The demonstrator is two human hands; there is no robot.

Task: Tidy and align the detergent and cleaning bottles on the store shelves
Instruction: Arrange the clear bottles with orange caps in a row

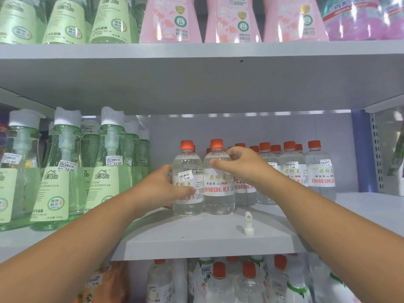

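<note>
Left hand (pixel 160 184) and right hand (pixel 237 165) each grip an upright clear bottle (red caps up), side by side.

Both bare forearms came in from the bottom corners, left from 7 o'clock, right from 5 o'clock, meeting near center. Left hand (pixel 161 184) was curled, thumb pointing toward 3 o'clock, gripping something. Right hand (pixel 238 165) sat slightly higher, fingers bent over, thumb out toward 9 o'clock, also gripping.

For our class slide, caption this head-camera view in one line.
Both hands, left and right, grip two front clear red-capped bottles on the middle shelf.
</note>
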